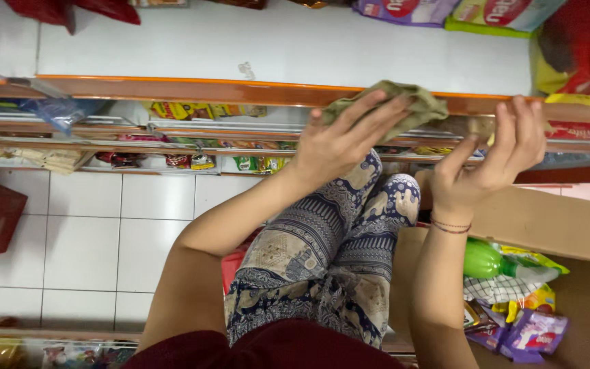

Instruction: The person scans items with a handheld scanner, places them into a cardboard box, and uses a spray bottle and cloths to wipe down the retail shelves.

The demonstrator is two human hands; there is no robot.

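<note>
My left hand (341, 140) presses an olive-green cloth (411, 102) against the orange front edge (172, 87) of a white shop shelf (274, 44). Its fingers lie flat over the cloth. My right hand (493, 157) rests with fingers spread on the same shelf edge, just right of the cloth, holding nothing. A thin bracelet circles that wrist. My legs in patterned blue-and-cream trousers (329, 253) show below both arms.
Lower shelves (172, 147) hold small snack packets. An open cardboard box (568, 232) at right contains a green bottle (483, 260) and colourful packets. Red and purple packs sit at the back of the top shelf. White floor tiles (104, 232) lie at left.
</note>
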